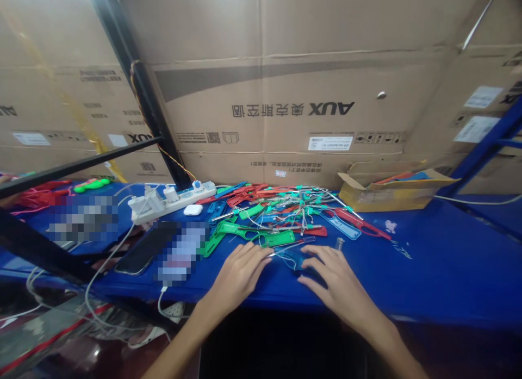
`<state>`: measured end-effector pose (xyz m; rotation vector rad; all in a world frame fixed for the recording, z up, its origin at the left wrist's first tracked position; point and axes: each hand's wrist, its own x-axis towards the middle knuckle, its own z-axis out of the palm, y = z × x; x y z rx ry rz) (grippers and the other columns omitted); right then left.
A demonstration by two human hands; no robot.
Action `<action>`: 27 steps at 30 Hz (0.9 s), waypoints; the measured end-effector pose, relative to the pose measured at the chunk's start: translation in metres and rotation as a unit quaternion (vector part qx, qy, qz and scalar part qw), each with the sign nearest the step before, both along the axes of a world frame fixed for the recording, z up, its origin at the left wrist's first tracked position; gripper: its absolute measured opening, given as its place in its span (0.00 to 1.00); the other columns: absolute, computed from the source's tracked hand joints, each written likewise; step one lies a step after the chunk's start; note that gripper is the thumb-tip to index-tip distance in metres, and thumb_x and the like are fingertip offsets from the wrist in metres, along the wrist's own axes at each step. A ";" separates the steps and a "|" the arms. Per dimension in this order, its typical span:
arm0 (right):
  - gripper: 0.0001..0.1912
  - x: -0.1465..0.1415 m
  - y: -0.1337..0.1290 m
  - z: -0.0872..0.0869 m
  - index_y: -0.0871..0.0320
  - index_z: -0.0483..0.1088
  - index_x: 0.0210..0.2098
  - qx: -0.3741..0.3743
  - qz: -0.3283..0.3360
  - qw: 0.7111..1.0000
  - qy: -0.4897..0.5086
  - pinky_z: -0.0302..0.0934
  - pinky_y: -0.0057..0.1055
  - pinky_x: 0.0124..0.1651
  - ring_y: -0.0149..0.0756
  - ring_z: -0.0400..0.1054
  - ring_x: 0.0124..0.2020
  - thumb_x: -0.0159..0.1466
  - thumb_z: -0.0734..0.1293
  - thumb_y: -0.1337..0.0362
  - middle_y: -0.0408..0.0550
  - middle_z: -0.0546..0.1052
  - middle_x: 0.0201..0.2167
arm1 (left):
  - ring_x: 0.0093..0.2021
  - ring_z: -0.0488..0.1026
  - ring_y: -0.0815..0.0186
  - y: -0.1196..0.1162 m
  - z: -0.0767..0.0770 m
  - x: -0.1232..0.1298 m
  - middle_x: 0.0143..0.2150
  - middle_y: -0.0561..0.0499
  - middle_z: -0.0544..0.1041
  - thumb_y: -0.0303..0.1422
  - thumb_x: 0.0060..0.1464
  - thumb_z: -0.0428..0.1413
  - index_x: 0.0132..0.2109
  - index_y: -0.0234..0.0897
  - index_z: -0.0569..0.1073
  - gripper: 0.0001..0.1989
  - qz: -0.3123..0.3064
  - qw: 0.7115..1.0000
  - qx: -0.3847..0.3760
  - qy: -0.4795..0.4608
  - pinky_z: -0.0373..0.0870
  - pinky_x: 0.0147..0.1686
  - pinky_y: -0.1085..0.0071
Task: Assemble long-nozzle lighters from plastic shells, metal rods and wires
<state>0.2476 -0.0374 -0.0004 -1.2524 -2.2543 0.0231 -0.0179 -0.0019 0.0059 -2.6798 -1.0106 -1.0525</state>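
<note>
Near the table's front edge, my left hand (245,267) has its fingers and thumb pressed together. A thin metal rod (282,249) with a see-through purplish end reaches its fingertips; whether they grip it I cannot make out. My right hand (336,273) is curved with thumb and fingers apart, beside a blue lighter handle (291,258). That handle lies between my hands with white wire on it, partly hidden by my right fingers. Just beyond sits a green lighter handle (277,238). A small clear part (340,243) stands behind my right hand.
Behind is a pile of red, green and blue lighter handles (248,194) with wired metal tubes. An open carton (387,197) stands back right. Left are a power strip (183,197), white earbud case (193,210), two phones and cables. A black post (142,96) rises there.
</note>
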 end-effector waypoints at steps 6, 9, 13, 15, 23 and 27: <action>0.04 0.005 0.002 0.000 0.51 0.73 0.44 -0.041 0.024 0.999 0.001 0.62 0.51 0.60 0.47 0.69 0.57 0.70 0.70 0.62 0.50 0.75 0.56 | 0.42 0.75 0.60 0.000 0.001 0.001 0.43 0.48 0.80 0.31 0.74 0.48 0.55 0.38 0.72 0.10 0.002 1.000 -0.006 0.009 0.67 0.43 0.64; 0.03 0.004 0.003 0.000 0.51 0.74 0.43 -0.037 0.033 0.999 0.011 0.63 0.50 0.59 0.45 0.70 0.56 0.71 0.68 0.64 0.50 0.76 0.54 | 0.42 0.75 0.60 0.000 0.001 0.001 0.43 0.48 0.80 0.32 0.74 0.47 0.55 0.37 0.72 0.11 0.005 1.000 -0.010 0.016 0.68 0.43 0.64; 0.04 0.006 0.003 0.004 0.52 0.74 0.43 -0.051 0.045 0.997 0.024 0.64 0.49 0.59 0.44 0.72 0.55 0.72 0.66 0.65 0.49 0.78 0.54 | 0.43 0.75 0.60 0.000 0.002 0.002 0.44 0.47 0.80 0.32 0.74 0.46 0.55 0.37 0.73 0.12 0.003 0.999 -0.013 0.029 0.69 0.43 0.64; 0.05 0.010 0.002 0.006 0.52 0.74 0.43 -0.069 0.055 0.996 0.034 0.63 0.50 0.60 0.44 0.71 0.56 0.72 0.65 0.65 0.49 0.78 0.54 | 0.44 0.75 0.60 0.000 0.002 0.001 0.47 0.47 0.80 0.32 0.74 0.47 0.55 0.37 0.73 0.12 -0.002 0.999 -0.020 0.035 0.69 0.45 0.63; 0.06 0.021 0.000 0.008 0.51 0.72 0.45 -0.142 0.094 0.982 0.079 0.61 0.46 0.64 0.40 0.69 0.60 0.74 0.63 0.61 0.48 0.76 0.57 | 0.50 0.75 0.60 0.001 0.002 -0.001 0.53 0.46 0.78 0.32 0.74 0.47 0.55 0.38 0.74 0.12 -0.033 0.996 -0.063 0.056 0.69 0.51 0.61; 0.06 0.020 -0.002 0.008 0.51 0.71 0.44 -0.135 0.084 0.984 0.082 0.62 0.46 0.64 0.41 0.69 0.59 0.74 0.63 0.61 0.48 0.77 0.56 | 0.50 0.75 0.60 0.001 -0.001 -0.002 0.51 0.47 0.79 0.31 0.74 0.48 0.57 0.38 0.73 0.12 -0.034 0.995 -0.062 0.063 0.68 0.52 0.61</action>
